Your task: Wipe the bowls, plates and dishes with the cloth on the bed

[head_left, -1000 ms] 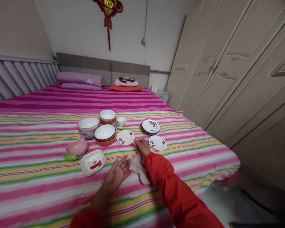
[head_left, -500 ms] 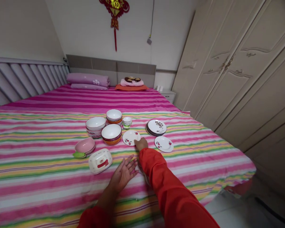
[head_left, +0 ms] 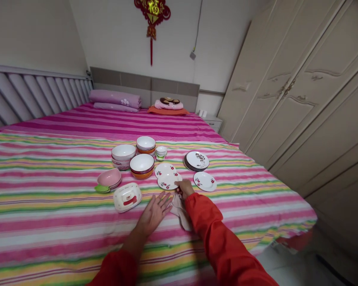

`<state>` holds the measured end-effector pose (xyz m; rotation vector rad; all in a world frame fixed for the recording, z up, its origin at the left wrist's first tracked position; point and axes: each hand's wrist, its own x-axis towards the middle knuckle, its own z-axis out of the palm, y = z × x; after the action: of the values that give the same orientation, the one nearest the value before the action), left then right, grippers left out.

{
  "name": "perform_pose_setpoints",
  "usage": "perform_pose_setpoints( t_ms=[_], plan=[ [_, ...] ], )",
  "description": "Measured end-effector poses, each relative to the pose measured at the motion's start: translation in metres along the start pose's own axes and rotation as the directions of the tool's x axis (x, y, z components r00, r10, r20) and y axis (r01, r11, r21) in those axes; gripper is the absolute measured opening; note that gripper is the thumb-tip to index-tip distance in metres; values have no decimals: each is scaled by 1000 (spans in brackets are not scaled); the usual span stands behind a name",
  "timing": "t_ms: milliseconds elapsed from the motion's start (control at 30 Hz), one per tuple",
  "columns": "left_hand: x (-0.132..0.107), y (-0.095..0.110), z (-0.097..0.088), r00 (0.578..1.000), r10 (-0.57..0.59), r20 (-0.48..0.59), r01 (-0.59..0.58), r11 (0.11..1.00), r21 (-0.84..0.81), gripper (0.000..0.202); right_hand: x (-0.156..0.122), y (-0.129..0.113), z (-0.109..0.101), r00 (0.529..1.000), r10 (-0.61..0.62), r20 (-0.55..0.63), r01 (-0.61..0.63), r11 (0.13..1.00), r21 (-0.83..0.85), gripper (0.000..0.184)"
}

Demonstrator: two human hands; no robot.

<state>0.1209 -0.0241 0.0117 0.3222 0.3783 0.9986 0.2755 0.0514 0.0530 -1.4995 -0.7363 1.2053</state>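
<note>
My right hand (head_left: 185, 188) pinches the near right rim of a small white plate with red flowers (head_left: 169, 182). That plate overlaps another flowered plate (head_left: 162, 169) just behind it. My left hand (head_left: 154, 211) is open, palm turned up and fingers spread, a little nearer to me than the held plate and touching no dish. A crumpled pale cloth (head_left: 181, 213) lies beside my right wrist, partly covered by the red sleeve. To the right rests a third flowered plate (head_left: 205, 181), in front of a stack of dark-rimmed plates (head_left: 197, 160).
Left of the plates stand stacked bowls (head_left: 141, 163), more bowls (head_left: 123, 153) and small cups (head_left: 161, 151). Pink dishes with a green leaf handle (head_left: 109, 178) and a rectangular dish (head_left: 127, 197) lie nearer. Everything sits on a striped bed sheet (head_left: 62, 226); a wardrobe (head_left: 286, 87) is at right.
My right hand has drawn the upper flowered plate toward me and right, baring the plate beneath. My left hand stays open. The view has shifted slightly.
</note>
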Motion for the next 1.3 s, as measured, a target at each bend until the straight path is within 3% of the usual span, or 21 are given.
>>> perform_pose_setpoints(
  t_ms=[100,300,433,500,533,600,667,733,800,833,900,1000,1067,1100,1167,1233,1300],
  plan=[
    [1,-1,-1,1000,23,10,-22,999,-43,61,-21,6,-11,996,35,88,-33,999,-19,19],
    [2,-2,-4,995,85,55,-79,991,-104,55,-56,15,-15,982,-76,171,76,997,9,32],
    [3,-4,-7,995,92,46,-87,990,-112,54,-70,17,-21,970,-187,158,187,982,12,28],
    [2,-4,-7,995,89,50,-82,989,-123,54,-77,20,-30,954,-290,80,292,956,-22,25],
    [1,-4,-7,995,86,49,-80,989,-124,54,-81,22,-37,927,-375,16,375,923,-84,23],
    [0,-4,-3,996,86,34,-82,990,-112,54,-89,30,-53,815,-572,-89,525,795,-305,24],
    [-2,-3,2,996,84,7,-83,993,-90,54,-98,41,-67,701,-711,-59,577,614,-538,32],
    [-3,-3,6,996,86,-23,-88,994,-66,54,-106,55,-76,673,-738,53,585,487,-649,45],
    [-3,-3,7,995,90,-45,-92,995,-48,54,-112,69,-80,666,-728,161,628,430,-649,46],
    [-3,-3,7,995,93,-48,-95,995,-43,55,-114,74,-80,663,-725,187,655,441,-613,42],
    [-4,-4,5,995,94,-39,-95,995,-43,55,-115,81,-80,680,-719,145,681,545,-489,33],
    [-6,-5,4,996,82,-30,-83,996,-34,56,-116,76,-79,765,-631,-133,581,764,-280,26],
    [-7,-5,6,997,65,-40,-65,998,-11,56,-116,63,-77,765,-582,-278,543,813,-209,27],
    [-8,-5,8,998,55,-43,-55,998,1,56,-117,55,-75,744,-601,-292,563,799,-210,28],
    [-8,-5,10,998,41,-36,-40,999,27,55,-118,42,-68,682,-705,-195,654,707,-269,30],
    [-7,-6,9,999,37,-16,-37,998,44,54,-120,36,-56,614,-789,15,733,564,-381,33],
    [-5,-7,5,999,45,-8,-45,998,41,54,-122,39,-41,581,-774,251,760,407,-506,36]
  ],
)
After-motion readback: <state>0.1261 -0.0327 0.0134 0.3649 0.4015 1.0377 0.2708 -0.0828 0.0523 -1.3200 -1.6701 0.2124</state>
